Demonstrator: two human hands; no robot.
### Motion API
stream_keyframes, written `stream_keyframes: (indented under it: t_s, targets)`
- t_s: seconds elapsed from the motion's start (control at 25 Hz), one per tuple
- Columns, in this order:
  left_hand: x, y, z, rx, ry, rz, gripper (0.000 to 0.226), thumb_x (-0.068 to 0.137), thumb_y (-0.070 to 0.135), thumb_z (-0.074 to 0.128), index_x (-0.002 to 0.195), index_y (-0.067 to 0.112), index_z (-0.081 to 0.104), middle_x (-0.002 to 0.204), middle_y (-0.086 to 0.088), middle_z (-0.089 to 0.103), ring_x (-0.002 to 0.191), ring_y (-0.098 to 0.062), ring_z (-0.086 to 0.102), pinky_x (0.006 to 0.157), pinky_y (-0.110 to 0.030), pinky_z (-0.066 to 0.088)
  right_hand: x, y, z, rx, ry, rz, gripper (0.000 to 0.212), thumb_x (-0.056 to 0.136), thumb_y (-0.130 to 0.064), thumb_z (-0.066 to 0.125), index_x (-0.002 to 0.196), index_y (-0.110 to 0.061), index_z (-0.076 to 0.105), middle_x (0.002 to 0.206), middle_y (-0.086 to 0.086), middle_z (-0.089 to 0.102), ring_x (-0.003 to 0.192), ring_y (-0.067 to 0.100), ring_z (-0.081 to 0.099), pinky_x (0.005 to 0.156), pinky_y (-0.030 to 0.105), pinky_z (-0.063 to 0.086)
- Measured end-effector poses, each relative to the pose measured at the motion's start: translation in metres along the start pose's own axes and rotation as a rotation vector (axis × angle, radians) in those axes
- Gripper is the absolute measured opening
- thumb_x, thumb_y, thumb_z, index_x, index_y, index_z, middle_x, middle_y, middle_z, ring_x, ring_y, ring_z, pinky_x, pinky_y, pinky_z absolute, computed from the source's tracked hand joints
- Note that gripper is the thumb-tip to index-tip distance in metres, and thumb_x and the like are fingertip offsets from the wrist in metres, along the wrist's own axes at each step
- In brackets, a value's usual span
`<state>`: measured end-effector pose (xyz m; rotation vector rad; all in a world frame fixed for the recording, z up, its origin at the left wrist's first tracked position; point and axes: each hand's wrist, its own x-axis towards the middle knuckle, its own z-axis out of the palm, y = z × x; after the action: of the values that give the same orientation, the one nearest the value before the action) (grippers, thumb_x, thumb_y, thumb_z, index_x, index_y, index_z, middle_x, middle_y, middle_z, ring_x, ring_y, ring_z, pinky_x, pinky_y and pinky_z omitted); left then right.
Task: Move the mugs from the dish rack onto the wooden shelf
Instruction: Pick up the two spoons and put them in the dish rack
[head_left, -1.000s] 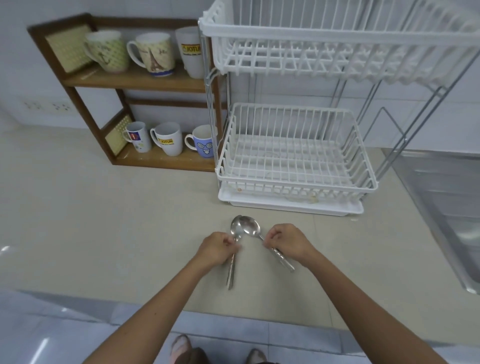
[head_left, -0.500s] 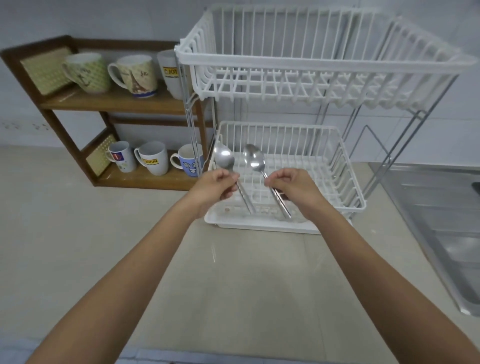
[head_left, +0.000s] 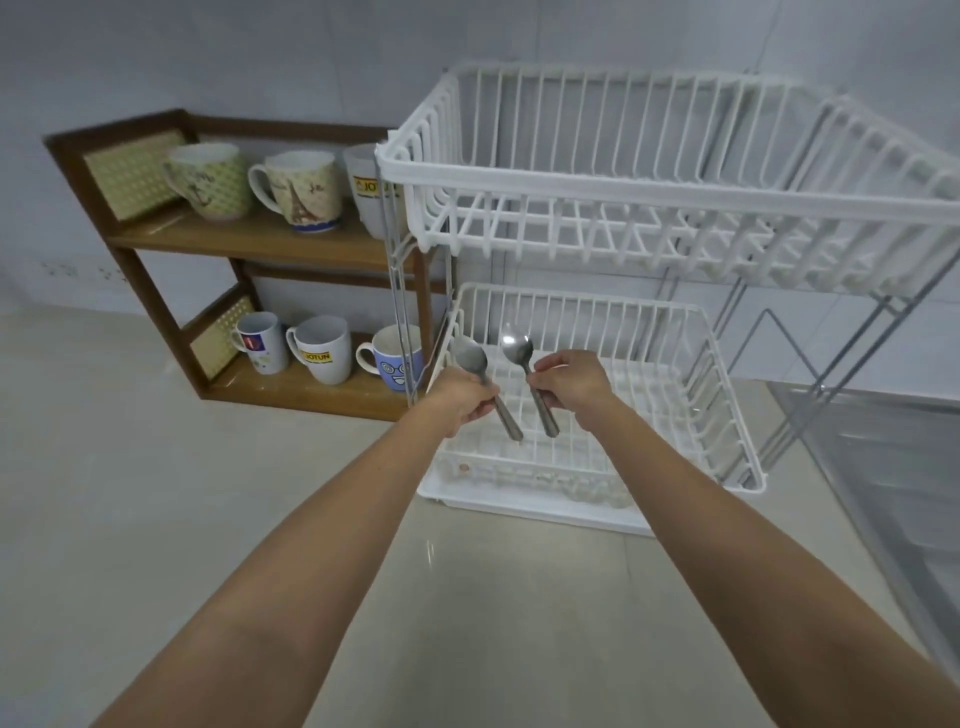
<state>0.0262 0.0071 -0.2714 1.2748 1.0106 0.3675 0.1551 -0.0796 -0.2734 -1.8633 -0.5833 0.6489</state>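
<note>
The wooden shelf (head_left: 249, 241) stands at the back left with three mugs on its top board, among them a green patterned mug (head_left: 210, 182) and an Eiffel Tower mug (head_left: 301, 189). Three more stand on the bottom board, including a blue face mug (head_left: 392, 366). The white two-tier dish rack (head_left: 597, 171) holds no mugs. My left hand (head_left: 462, 400) grips a metal spoon (head_left: 480, 379), and my right hand (head_left: 569, 387) grips a second spoon (head_left: 524, 371). Both are held bowl-up over the lower basket (head_left: 722, 410).
A white drip tray (head_left: 519, 506) lies under the rack. A steel sink (head_left: 893, 467) is at the right. Beige countertop (head_left: 208, 493) spreads in front of shelf and rack. Wall sockets (head_left: 67, 270) sit at the far left.
Both hands lifted the two spoons from the countertop and carried them up and forward over the rack's lower basket. The view tilted up.
</note>
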Motion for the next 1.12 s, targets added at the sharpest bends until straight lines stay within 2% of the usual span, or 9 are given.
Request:
stream_keyframes:
  t_s: [0.08, 0.24, 0.36, 0.48, 0.6, 0.72, 0.84, 0.96, 1.12]
  targets:
    - [0.01, -0.006, 0.004, 0.074, 0.009, 0.003, 0.013, 0.089, -0.001, 0.059, 0.079, 0.006, 0.056, 0.084, -0.008, 0.057, 0.07, -0.012, 0.056, 0.059, -0.017, 0.054, 0.009, 0.007, 0.007, -0.045, -0.004, 0.03, 0.017, 0.075, -0.001, 0.074, 0.074, -0.013, 0.063, 0.08, 0.013, 0.068, 0.065, 0.02, 0.066, 0.063, 0.03, 0.058]
    - [0.031, -0.018, 0.008, 0.143, 0.034, -0.001, 0.008, 0.089, -0.005, 0.058, 0.092, 0.001, 0.055, 0.099, -0.016, 0.053, 0.092, -0.023, 0.056, 0.087, -0.03, 0.052, 0.022, 0.028, 0.017, -0.125, -0.015, 0.082, 0.02, 0.077, 0.001, 0.071, 0.07, -0.015, 0.061, 0.085, 0.016, 0.067, 0.075, 0.025, 0.066, 0.074, 0.038, 0.06]
    - [0.041, -0.028, 0.01, 0.172, 0.065, -0.046, 0.009, 0.088, -0.005, 0.059, 0.083, 0.001, 0.054, 0.099, -0.015, 0.053, 0.093, -0.024, 0.056, 0.088, -0.033, 0.052, 0.028, 0.045, 0.024, -0.142, -0.034, 0.111, 0.019, 0.076, 0.001, 0.07, 0.07, -0.014, 0.062, 0.085, 0.016, 0.067, 0.076, 0.026, 0.066, 0.075, 0.04, 0.06]
    - [0.047, -0.039, 0.01, 0.208, 0.084, -0.081, 0.023, 0.087, -0.004, 0.061, 0.067, 0.004, 0.052, 0.093, -0.015, 0.055, 0.091, -0.026, 0.058, 0.091, -0.037, 0.053, 0.029, 0.053, 0.027, -0.145, -0.009, 0.111, 0.019, 0.075, 0.0, 0.07, 0.068, -0.016, 0.063, 0.08, 0.013, 0.068, 0.072, 0.024, 0.066, 0.074, 0.041, 0.06]
    - [0.052, -0.042, 0.01, 0.219, 0.097, -0.09, 0.025, 0.086, -0.004, 0.062, 0.064, 0.003, 0.052, 0.088, -0.015, 0.056, 0.089, -0.026, 0.06, 0.087, -0.035, 0.054, 0.03, 0.054, 0.028, -0.187, -0.03, 0.062, 0.019, 0.075, -0.002, 0.07, 0.067, -0.017, 0.063, 0.08, 0.01, 0.069, 0.078, 0.025, 0.067, 0.074, 0.04, 0.06]
    - [0.053, -0.04, 0.008, 0.374, 0.123, -0.05, 0.005, 0.085, 0.0, 0.064, 0.085, -0.005, 0.065, 0.094, -0.021, 0.064, 0.095, -0.029, 0.066, 0.09, -0.041, 0.055, 0.027, 0.056, 0.03, -0.269, -0.038, 0.001, 0.016, 0.075, -0.007, 0.069, 0.067, -0.02, 0.063, 0.074, 0.003, 0.067, 0.081, 0.025, 0.067, 0.076, 0.038, 0.058]
    - [0.053, -0.04, 0.01, 0.511, 0.142, -0.009, 0.026, 0.086, 0.007, 0.064, 0.106, -0.01, 0.063, 0.11, -0.025, 0.067, 0.102, -0.034, 0.067, 0.088, -0.042, 0.056, 0.025, 0.057, 0.032, -0.356, -0.033, -0.049, 0.011, 0.076, -0.011, 0.066, 0.07, -0.019, 0.063, 0.071, -0.004, 0.063, 0.076, 0.018, 0.061, 0.068, 0.027, 0.049]
    - [0.05, -0.04, 0.012, 0.681, 0.2, 0.019, 0.04, 0.084, 0.017, 0.068, 0.118, -0.001, 0.056, 0.117, -0.019, 0.064, 0.106, -0.032, 0.064, 0.09, -0.04, 0.054, 0.025, 0.058, 0.032, -0.394, -0.03, -0.07, 0.002, 0.078, -0.012, 0.065, 0.077, -0.014, 0.066, 0.081, 0.002, 0.068, 0.076, 0.014, 0.057, 0.066, 0.023, 0.042]
    - [0.047, -0.039, 0.015, 0.835, 0.234, 0.051, 0.05, 0.082, 0.02, 0.067, 0.125, 0.005, 0.045, 0.118, -0.015, 0.062, 0.108, -0.032, 0.06, 0.081, -0.035, 0.049, 0.022, 0.055, 0.035, -0.582, -0.015, -0.067, 0.011, 0.083, -0.019, 0.062, 0.084, -0.009, 0.066, 0.082, 0.007, 0.069, 0.076, 0.023, 0.064, 0.067, 0.033, 0.054]
